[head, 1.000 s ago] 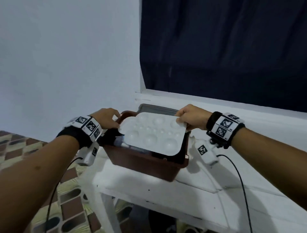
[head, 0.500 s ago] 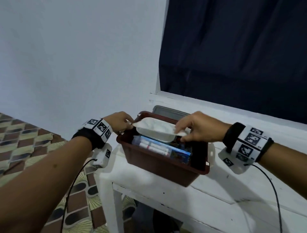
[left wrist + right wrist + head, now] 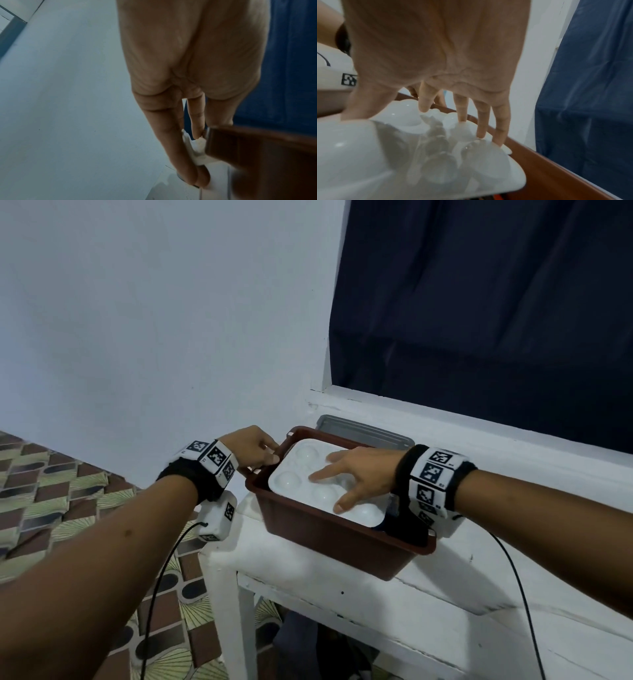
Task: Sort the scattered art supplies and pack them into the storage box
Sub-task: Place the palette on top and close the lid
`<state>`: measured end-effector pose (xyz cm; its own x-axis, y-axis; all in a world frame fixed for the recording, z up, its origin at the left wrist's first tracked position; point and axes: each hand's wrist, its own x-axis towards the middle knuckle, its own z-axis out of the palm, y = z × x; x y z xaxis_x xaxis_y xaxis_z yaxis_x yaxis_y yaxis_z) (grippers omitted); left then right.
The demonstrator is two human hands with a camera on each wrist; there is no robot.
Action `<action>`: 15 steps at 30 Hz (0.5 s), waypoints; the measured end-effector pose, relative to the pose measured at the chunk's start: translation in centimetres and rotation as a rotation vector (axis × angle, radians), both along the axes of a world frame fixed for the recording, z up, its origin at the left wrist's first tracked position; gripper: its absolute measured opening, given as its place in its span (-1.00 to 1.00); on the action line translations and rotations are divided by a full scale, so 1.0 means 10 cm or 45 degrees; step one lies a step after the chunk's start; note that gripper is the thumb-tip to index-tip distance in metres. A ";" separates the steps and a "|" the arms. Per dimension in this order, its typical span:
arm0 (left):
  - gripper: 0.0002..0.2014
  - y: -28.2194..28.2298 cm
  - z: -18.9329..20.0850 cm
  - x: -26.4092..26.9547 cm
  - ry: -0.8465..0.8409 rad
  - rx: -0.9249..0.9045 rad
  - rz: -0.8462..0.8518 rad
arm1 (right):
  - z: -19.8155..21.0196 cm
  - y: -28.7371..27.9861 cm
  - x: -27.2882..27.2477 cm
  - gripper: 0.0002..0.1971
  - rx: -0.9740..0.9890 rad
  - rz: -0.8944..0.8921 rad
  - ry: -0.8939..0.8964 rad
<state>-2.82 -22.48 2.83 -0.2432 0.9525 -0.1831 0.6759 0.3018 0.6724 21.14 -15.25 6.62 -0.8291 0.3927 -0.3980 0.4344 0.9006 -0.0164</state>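
A brown storage box (image 3: 342, 539) stands on the white table (image 3: 308, 580). A white paint palette (image 3: 294, 474) lies upside down in it, domes up, covering what is inside. My right hand (image 3: 346, 475) lies on the palette with its fingers spread and straight, pressing down; the right wrist view shows the fingertips (image 3: 481, 134) touching the palette (image 3: 385, 155) inside the box rim (image 3: 539, 163). My left hand (image 3: 260, 450) is at the box's left end. In the left wrist view its fingers (image 3: 178, 135) pinch the palette's edge (image 3: 195, 151) beside the box wall (image 3: 248, 155).
A grey lid (image 3: 359, 428) lies behind the box against the window sill. A dark curtain (image 3: 479, 320) fills the window above. The table's left edge is right beside the box, with patterned floor (image 3: 51, 491) below. Cables hang from both wrists.
The palette, tilted up half a second ago with the supplies showing beneath, now lies flat in the box. My right hand let go of its edge and spread flat on top.
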 end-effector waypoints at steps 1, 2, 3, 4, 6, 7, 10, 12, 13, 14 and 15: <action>-0.76 0.00 0.00 0.00 -0.003 0.000 0.000 | -0.02 -0.03 -0.04 -0.33 -0.014 0.020 0.006; -0.76 0.00 0.00 0.00 -0.008 -0.001 0.002 | -0.02 -0.06 -0.08 -0.37 -0.022 0.041 0.004; -0.76 0.00 0.01 0.00 -0.013 -0.002 0.005 | -0.03 -0.08 -0.10 -0.39 -0.021 0.055 -0.003; -0.76 0.00 0.00 0.00 -0.019 -0.003 0.007 | -0.04 -0.07 -0.11 -0.40 -0.024 0.060 -0.007; -0.76 0.01 0.00 0.01 -0.021 0.002 0.013 | -0.04 -0.05 -0.11 -0.40 -0.060 0.048 -0.002; -0.75 0.01 0.00 0.01 -0.013 0.006 0.015 | -0.03 -0.05 -0.11 -0.40 -0.081 0.041 0.003; -0.75 0.03 0.00 0.01 -0.007 0.003 0.016 | -0.03 -0.05 -0.10 -0.39 -0.102 0.031 0.014; -0.76 0.05 0.00 0.02 0.003 -0.011 0.020 | -0.03 -0.07 -0.11 -0.39 -0.102 0.022 0.031; -0.76 0.06 0.01 0.02 0.017 -0.019 0.024 | -0.02 -0.08 -0.11 -0.39 -0.101 0.012 0.034; -0.75 0.08 0.01 0.02 0.033 -0.027 0.027 | -0.02 -0.08 -0.11 -0.39 -0.099 0.001 0.033; -0.75 0.09 0.02 0.01 0.051 -0.036 0.029 | -0.02 -0.09 -0.12 -0.39 -0.095 -0.007 0.030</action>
<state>-2.69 -21.57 3.01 -0.2727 0.9412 -0.1994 0.6948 0.3360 0.6359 19.93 -16.14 6.39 -0.8363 0.3675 -0.4068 0.4383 0.8939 -0.0935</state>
